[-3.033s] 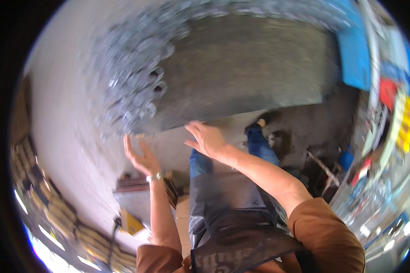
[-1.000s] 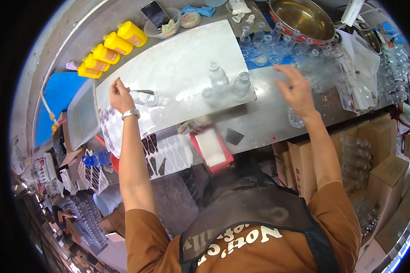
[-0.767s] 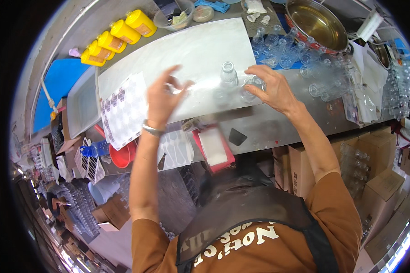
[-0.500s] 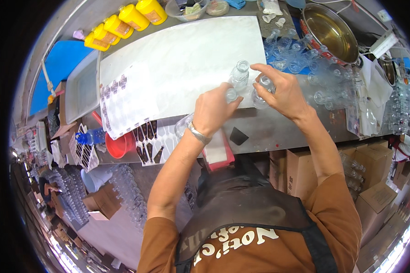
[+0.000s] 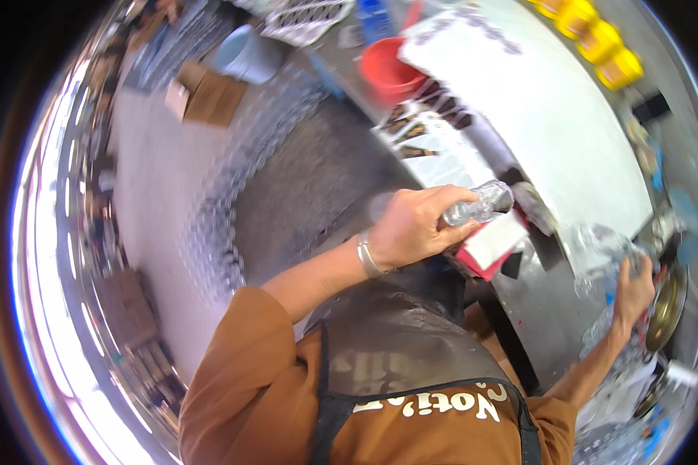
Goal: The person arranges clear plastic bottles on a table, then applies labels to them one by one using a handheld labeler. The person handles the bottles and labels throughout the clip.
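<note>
My left hand (image 5: pixel 419 226) is closed round a small clear bottle (image 5: pixel 482 203), tilted sideways over the front of the workbench. A blurred, see-through round shape shows behind this hand, too smeared to name. Far to the right, my right hand (image 5: pixel 636 287) reaches over the bench, with thumb and fingers closed on what looks like a clear bottle (image 5: pixel 634 259). More clear glassware (image 5: pixel 593 242) lies beside that hand, blurred. Below my left hand's bottle sits a red-and-white pad (image 5: pixel 498 242) with a small black piece (image 5: pixel 513 266) beside it.
A large white sheet (image 5: pixel 566 132) covers much of the bench, near a red bowl (image 5: pixel 388 70) and label sheets (image 5: pixel 430 143). Yellow bottles (image 5: pixel 620 68) line the back. A metal pan (image 5: pixel 667 310) stands right. Clear bottles in rows (image 5: pixel 217 225), a bucket (image 5: pixel 248 54) and a carton (image 5: pixel 213 97) occupy the floor.
The view has swung left. My hands, close together over the sheet before, are now wide apart: the left holds a bottle near the bench front, the right stretches toward the glassware on the right.
</note>
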Demonstrator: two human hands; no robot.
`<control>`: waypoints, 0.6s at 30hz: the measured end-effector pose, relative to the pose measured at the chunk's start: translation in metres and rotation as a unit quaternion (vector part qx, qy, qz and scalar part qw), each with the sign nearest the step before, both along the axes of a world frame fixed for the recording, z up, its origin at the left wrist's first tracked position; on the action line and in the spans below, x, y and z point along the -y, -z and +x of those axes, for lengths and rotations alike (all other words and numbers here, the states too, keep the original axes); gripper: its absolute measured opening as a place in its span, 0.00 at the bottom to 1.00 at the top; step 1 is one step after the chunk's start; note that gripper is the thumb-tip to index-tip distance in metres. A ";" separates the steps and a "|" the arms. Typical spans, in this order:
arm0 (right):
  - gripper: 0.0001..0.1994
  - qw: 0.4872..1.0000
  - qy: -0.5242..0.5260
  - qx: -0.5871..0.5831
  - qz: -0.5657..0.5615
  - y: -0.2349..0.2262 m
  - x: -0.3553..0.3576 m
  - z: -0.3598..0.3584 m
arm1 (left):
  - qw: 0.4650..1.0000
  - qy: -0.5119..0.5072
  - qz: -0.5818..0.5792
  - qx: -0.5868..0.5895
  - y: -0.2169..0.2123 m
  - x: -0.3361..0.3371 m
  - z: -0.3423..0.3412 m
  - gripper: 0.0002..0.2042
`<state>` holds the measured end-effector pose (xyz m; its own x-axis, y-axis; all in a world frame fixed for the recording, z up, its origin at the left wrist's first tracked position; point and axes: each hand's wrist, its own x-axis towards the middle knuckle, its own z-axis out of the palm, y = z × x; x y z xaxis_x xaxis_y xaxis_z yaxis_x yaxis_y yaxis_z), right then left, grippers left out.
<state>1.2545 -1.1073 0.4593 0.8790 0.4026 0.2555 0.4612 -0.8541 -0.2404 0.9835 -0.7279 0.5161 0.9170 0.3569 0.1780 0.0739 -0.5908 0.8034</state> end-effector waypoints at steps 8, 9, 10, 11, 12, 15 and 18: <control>0.18 0.993 -0.115 -0.016 0.012 -0.113 -0.198 -0.169 | 0.960 -0.275 0.012 -0.040 0.056 -0.106 -0.324 0.17; 0.16 0.993 -0.081 -0.078 0.026 -0.114 -0.225 -0.189 | 0.950 -0.309 0.005 -0.048 0.065 -0.115 -0.360 0.16; 0.15 0.988 -0.044 -0.143 0.040 -0.111 -0.255 -0.213 | 0.939 -0.340 0.002 -0.057 0.070 -0.128 -0.397 0.16; 0.13 0.978 -0.106 -0.162 0.073 -0.104 -0.284 -0.233 | 0.925 -0.377 -0.010 -0.056 0.076 -0.137 -0.433 0.15; 0.13 0.969 -0.141 -0.186 0.081 -0.098 -0.315 -0.258 | 0.906 -0.419 -0.018 -0.061 0.082 -0.143 -0.469 0.15; 0.13 0.919 -0.219 -0.313 0.101 -0.059 -0.401 -0.323 | 0.836 -0.533 -0.082 -0.104 0.100 -0.145 -0.553 0.14; 0.14 0.885 -0.326 -0.330 0.043 -0.025 -0.483 -0.390 | 0.768 -0.634 -0.014 -0.094 0.123 -0.140 -0.621 0.14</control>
